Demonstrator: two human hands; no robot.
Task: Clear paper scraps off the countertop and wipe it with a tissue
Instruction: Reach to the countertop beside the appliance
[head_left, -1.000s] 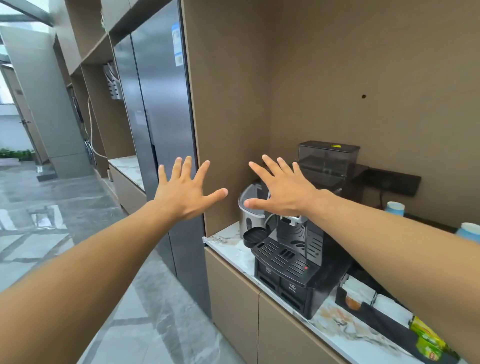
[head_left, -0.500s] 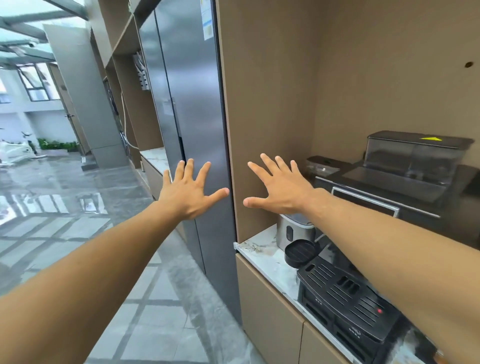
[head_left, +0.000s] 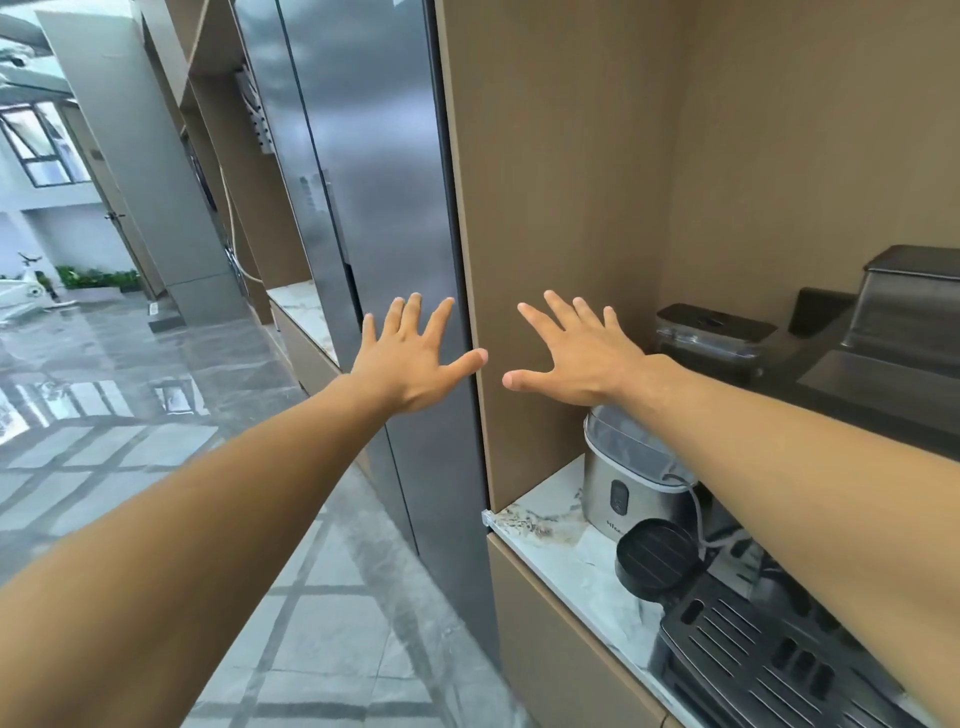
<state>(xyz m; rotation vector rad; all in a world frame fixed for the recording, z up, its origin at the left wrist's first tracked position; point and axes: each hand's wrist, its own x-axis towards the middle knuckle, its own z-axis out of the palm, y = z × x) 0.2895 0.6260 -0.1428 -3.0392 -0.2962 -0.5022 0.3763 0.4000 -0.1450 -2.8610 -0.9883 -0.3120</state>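
Both arms stretch forward at chest height, palms down. My left hand (head_left: 415, 358) has its fingers spread in front of the grey fridge door and holds nothing. My right hand (head_left: 582, 358) is spread the same way in front of the brown cabinet panel, above the marble countertop (head_left: 571, 566) at lower right. No paper scraps or tissue show on the visible strip of countertop; much of it is hidden behind my right arm.
A black coffee machine (head_left: 769, 660) and a steel canister (head_left: 623, 483) stand on the counter. The tall grey fridge (head_left: 374, 208) stands left of the brown panel (head_left: 550, 208). A second marble counter (head_left: 306, 317) lies beyond the fridge. Tiled floor (head_left: 130, 441) stretches to the left.
The view has moved closer to the counter and swung left; the coffee machine has slid toward the lower right. Both hands stay spread and empty in the same pose.
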